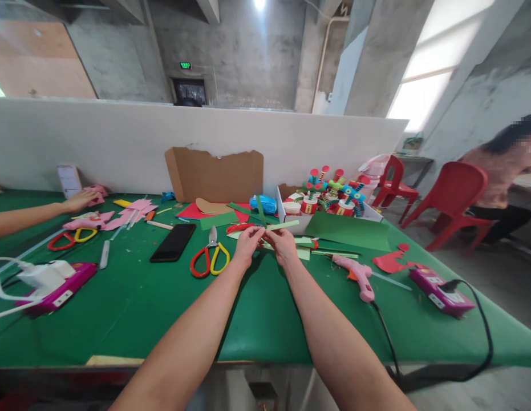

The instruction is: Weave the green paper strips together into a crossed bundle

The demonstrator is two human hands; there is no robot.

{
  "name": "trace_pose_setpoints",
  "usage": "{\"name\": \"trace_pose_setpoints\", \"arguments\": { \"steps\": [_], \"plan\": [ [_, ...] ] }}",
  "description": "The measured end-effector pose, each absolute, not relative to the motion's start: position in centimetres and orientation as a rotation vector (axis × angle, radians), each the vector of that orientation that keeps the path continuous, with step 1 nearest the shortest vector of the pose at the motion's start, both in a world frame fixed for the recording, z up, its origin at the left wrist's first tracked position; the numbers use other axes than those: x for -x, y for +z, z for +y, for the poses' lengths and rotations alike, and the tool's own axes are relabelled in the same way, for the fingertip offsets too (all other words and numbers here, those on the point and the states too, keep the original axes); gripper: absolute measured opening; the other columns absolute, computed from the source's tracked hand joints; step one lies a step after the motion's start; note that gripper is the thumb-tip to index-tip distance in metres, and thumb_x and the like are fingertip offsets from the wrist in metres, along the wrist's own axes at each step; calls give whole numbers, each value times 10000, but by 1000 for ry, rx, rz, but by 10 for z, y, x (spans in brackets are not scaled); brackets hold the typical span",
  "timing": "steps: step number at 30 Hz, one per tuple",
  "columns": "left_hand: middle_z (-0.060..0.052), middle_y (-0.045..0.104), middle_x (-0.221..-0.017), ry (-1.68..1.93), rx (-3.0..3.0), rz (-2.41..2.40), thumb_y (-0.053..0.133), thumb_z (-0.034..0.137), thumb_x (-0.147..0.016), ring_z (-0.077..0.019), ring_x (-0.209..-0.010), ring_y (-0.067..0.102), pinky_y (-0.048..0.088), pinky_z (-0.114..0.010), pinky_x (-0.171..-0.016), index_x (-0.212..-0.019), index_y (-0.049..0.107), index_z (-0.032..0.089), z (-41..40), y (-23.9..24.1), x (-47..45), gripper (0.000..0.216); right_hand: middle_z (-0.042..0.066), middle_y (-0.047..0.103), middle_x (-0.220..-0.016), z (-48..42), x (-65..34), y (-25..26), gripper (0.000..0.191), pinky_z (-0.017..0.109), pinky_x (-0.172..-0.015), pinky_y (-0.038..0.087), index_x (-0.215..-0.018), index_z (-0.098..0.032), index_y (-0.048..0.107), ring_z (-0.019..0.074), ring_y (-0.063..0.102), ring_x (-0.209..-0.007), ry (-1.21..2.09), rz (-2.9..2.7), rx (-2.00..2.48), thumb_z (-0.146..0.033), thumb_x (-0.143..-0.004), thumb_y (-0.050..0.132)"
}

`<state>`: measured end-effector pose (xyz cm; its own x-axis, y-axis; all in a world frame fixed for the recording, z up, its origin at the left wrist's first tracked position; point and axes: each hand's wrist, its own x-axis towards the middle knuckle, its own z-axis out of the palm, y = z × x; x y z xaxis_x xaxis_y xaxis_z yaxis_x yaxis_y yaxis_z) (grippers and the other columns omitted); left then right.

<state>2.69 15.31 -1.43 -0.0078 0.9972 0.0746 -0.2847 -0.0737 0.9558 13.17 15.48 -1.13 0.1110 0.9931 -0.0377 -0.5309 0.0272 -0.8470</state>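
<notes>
My left hand (248,244) and my right hand (283,245) meet above the middle of the table, fingertips pinched together. Between them a dark green paper strip (261,211) stands up, and a light green paper strip (286,225) sticks out to the right. They cross at the fingers, where the exact join is hidden. Left of my hands lie scissors (210,254) with one red and one yellow handle, blades apart. Behind my fingers are red-handled scissors or pliers (239,228), partly covered. More cut green strips (333,253) lie to the right.
A pink glue gun (357,275) with its cord lies at right, near a purple power strip (440,292). A white box (286,214) holds several colourful spring figures. A black phone (173,242) lies left. At far left another person's hand (79,201) touches pink material.
</notes>
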Motion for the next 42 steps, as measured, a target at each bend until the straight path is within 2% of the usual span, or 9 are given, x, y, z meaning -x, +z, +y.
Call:
{"name": "trace_pose_setpoints", "arguments": {
  "steps": [10, 13, 17, 21, 23, 28, 32, 39, 42],
  "plan": [
    [5, 592, -600, 1428, -1044, 993, 787, 443, -557, -105, -541, 514, 397, -229, -525, -678, 632, 155, 156, -14, -25, 350, -2, 675, -615, 149, -130, -5, 199, 263, -705, 557, -650, -146, 649, 109, 632, -579, 1384, -761, 888, -160, -542, 816],
    [-1, 603, -619, 1418, -1059, 986, 777, 427, -571, -109, -554, 520, 399, -231, -528, -689, 637, 157, 157, -13, -25, 326, -3, 677, -626, 146, -130, 0, 199, 259, -694, 551, -697, -150, 656, 111, 622, -583, 1405, -782, 895, -151, -554, 793],
    [25, 547, -591, 1504, -1009, 961, 743, 397, -598, -98, -544, 493, 407, -229, -538, -671, 591, 168, 157, -11, -22, 284, -49, 660, -659, 149, -147, 11, 308, 246, -653, 535, -811, -203, 648, 110, 610, -620, 1282, -745, 911, -141, -539, 780],
    [30, 517, -563, 1465, -991, 831, 702, 375, -614, -101, -559, 503, 425, -227, -562, -641, 536, 177, 154, -5, -20, 260, -12, 671, -708, 159, -175, 16, 158, 236, -600, 487, -751, -206, 667, 120, 604, -648, 1215, -566, 997, -340, -680, 707],
    [32, 512, -553, 1398, -1024, 768, 690, 372, -616, -100, -544, 500, 412, -224, -550, -626, 520, 178, 151, -3, -21, 258, 10, 667, -677, 162, -182, 14, 239, 254, -619, 483, -701, -194, 671, 126, 592, -626, 1282, -588, 999, -432, -709, 685],
    [33, 501, -534, 1260, -1181, 829, 674, 353, -627, -99, -509, 467, 384, -236, -527, -612, 540, 173, 147, -1, -23, 224, -7, 638, -609, 152, -169, 9, 332, 259, -615, 444, -685, -170, 698, 119, 552, -584, 1413, -984, 1028, -454, -554, 809],
    [32, 499, -518, 1253, -1273, 916, 644, 356, -654, -102, -503, 459, 354, -238, -516, -590, 543, 172, 147, -1, -24, 219, -10, 669, -650, 145, -160, 13, 351, 260, -657, 432, -691, -172, 720, 141, 574, -666, 1241, -1211, 1123, -445, -495, 820],
    [40, 491, -480, 1210, -1313, 961, 621, 320, -626, -97, -489, 442, 328, -231, -511, -565, 533, 176, 147, -1, -24, 179, -48, 552, -477, 152, -171, 14, 319, 244, -535, 370, -587, -171, 698, 93, 454, -515, 1181, -1147, 1178, -439, -457, 811],
    [42, 488, -474, 1173, -1311, 942, 618, 309, -605, -96, -485, 446, 332, -230, -515, -564, 538, 175, 146, -1, -23, 161, -59, 536, -466, 157, -175, 12, 318, 237, -530, 385, -588, -174, 690, 79, 440, -494, 1174, -977, 1115, -399, -412, 830]
  ]
}}
